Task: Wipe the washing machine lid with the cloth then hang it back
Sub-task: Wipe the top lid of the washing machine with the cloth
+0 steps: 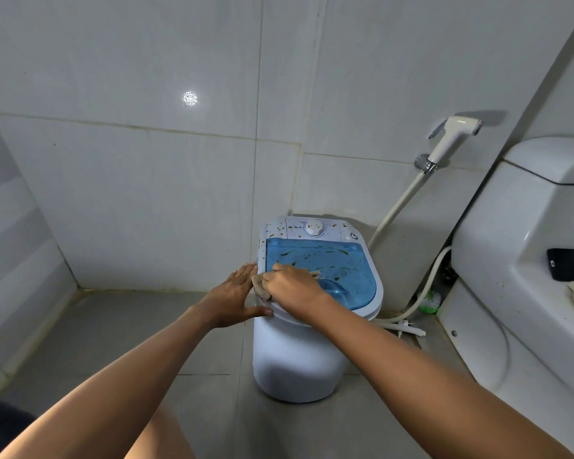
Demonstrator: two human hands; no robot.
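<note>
**Lid wipe: cloth on blue lid, near-left corner**

Lid [325, 270] is translucent blue, streaked and flecked with brown-green residue; the white control panel [309, 228] behind it is spotted too. Cloth [261, 287] is beige, coarse-knit, bunched. Right hand [294, 286] grips the cloth, fingers curled over it, pressing it onto the lid's near-left edge. Left hand [234, 298] lies flat with straight fingers against the washing machine [295, 359] rim, just beside the cloth.

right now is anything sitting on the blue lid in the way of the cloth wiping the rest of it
Nothing solid visible. The right hand holds the cloth at the near left corner of the blue lid; ahead lie only brown smears, and the recessed handle beside the hand. The left hand rests on the washer's side, off the lid.
</note>
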